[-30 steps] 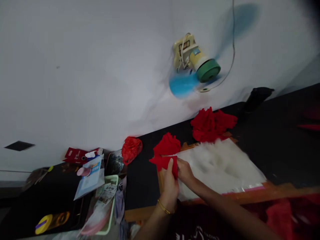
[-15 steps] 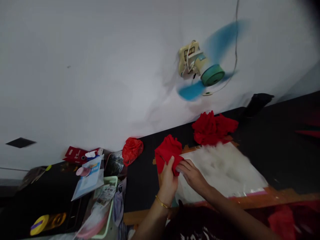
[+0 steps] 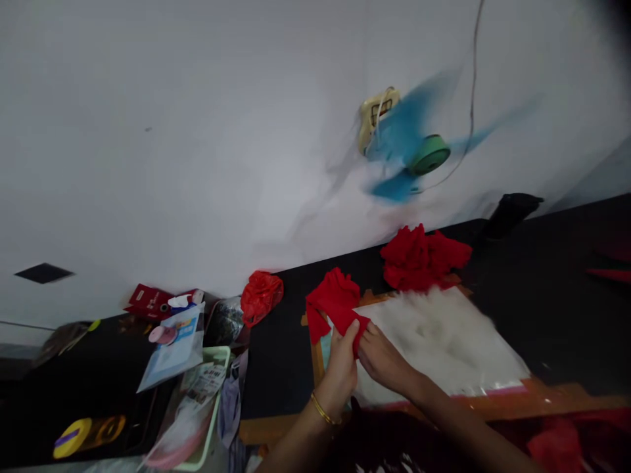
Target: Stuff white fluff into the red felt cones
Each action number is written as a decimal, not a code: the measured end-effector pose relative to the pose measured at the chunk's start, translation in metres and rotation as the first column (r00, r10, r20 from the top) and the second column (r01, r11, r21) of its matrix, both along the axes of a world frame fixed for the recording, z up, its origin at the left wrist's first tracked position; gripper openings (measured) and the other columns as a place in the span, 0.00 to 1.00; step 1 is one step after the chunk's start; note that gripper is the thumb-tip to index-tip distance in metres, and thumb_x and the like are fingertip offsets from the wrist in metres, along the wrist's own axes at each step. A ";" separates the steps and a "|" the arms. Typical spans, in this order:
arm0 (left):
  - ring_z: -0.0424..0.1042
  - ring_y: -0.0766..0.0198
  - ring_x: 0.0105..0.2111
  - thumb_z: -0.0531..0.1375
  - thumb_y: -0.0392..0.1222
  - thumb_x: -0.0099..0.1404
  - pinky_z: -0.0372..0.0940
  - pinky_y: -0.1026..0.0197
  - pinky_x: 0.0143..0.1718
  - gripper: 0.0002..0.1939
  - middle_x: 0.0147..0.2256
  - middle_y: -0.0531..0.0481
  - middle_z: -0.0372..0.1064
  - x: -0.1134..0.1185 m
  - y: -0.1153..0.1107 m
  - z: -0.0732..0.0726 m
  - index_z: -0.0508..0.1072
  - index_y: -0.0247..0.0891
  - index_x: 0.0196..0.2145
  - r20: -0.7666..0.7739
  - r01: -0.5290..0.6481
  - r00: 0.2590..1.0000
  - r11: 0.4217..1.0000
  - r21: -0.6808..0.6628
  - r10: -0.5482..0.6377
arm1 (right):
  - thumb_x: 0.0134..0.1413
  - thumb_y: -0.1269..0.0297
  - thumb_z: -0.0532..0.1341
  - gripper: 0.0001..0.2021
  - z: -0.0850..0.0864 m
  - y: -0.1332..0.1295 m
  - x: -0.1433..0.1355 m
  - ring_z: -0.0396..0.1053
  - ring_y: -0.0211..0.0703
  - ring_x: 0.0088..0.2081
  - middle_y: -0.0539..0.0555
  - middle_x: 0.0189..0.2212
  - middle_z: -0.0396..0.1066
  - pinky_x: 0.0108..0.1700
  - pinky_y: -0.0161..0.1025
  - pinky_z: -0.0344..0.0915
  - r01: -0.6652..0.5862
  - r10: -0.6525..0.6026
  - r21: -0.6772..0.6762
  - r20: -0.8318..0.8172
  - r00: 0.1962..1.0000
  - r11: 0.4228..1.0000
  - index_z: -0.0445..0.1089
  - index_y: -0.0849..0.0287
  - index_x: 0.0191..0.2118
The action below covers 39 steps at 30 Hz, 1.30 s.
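A red cloth piece [image 3: 340, 305] is held up over the near-left part of the white fluffy stuffing. My left hand [image 3: 344, 358], with a gold bangle at the wrist, is closed around its lower end, thumb on top. My right hand [image 3: 383, 358] is closed against the right edge of the same cloth, its fingertips partly hidden there. Loose white stuffing [image 3: 438, 341] spreads over a taped-down sheet to the right of both hands. Behind it lies a crumpled heap of red cloth [image 3: 424, 256].
A wall fan [image 3: 428, 154] spins above the dark table [image 3: 276, 368]. Left of my hands are a red plastic bag [image 3: 261, 297], a pale green basket [image 3: 217, 414] and a pink spool [image 3: 162, 334]. A black container [image 3: 513, 213] stands at the back right. More red cloth [image 3: 557, 447] lies lower right.
My right fingers have closed in from lying stretched along the cloth to curling at its edge. The cloth's lower end has shifted slightly right and down. The view has tilted a little.
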State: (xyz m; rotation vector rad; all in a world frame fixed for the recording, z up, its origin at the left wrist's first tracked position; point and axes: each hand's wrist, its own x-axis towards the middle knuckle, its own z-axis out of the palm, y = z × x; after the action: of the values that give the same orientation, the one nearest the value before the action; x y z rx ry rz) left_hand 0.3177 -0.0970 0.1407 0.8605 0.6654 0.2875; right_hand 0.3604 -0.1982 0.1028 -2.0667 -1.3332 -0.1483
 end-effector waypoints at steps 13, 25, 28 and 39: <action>0.77 0.56 0.46 0.68 0.46 0.55 0.69 0.54 0.54 0.16 0.46 0.43 0.78 0.005 0.017 -0.001 0.78 0.38 0.41 -0.080 -0.069 0.995 0.977 -0.204 0.053 | 0.56 0.77 0.55 0.19 0.005 0.003 0.001 0.66 0.56 0.54 0.64 0.51 0.73 0.52 0.54 0.68 0.018 -0.012 -0.082 0.076 0.997 0.996 0.72 0.61 0.52; 0.77 0.56 0.40 0.62 0.60 0.61 0.72 0.56 0.43 0.20 0.39 0.43 0.78 0.016 0.015 -0.001 0.76 0.39 0.37 -0.090 0.110 0.987 0.971 -0.211 -0.131 | 0.62 0.74 0.55 0.18 0.015 -0.013 0.010 0.68 0.50 0.45 0.58 0.45 0.74 0.46 0.47 0.68 0.156 -0.160 0.107 0.027 0.987 0.982 0.74 0.52 0.52; 0.75 0.62 0.34 0.66 0.57 0.59 0.71 0.61 0.39 0.19 0.35 0.47 0.77 0.015 0.003 -0.005 0.75 0.37 0.36 -0.069 0.079 0.992 0.953 -0.294 -0.103 | 0.61 0.76 0.54 0.16 0.011 -0.004 0.016 0.69 0.50 0.44 0.58 0.42 0.75 0.46 0.47 0.69 0.174 -0.174 0.120 -0.010 0.985 0.977 0.75 0.56 0.48; 0.78 0.49 0.44 0.64 0.56 0.60 0.71 0.46 0.51 0.16 0.38 0.40 0.80 0.009 0.022 -0.003 0.79 0.41 0.36 -0.055 0.109 0.992 0.993 -0.036 -0.110 | 0.62 0.65 0.59 0.21 0.013 -0.036 0.004 0.69 0.52 0.54 0.61 0.56 0.70 0.53 0.51 0.70 0.272 -0.112 0.295 -0.462 0.880 0.916 0.63 0.51 0.60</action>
State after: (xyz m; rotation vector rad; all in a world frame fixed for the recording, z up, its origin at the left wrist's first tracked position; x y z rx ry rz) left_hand 0.3263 -0.0751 0.1381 0.8734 0.6716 0.1534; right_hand 0.3643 -0.2345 0.1159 -1.7836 -0.7575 -0.0047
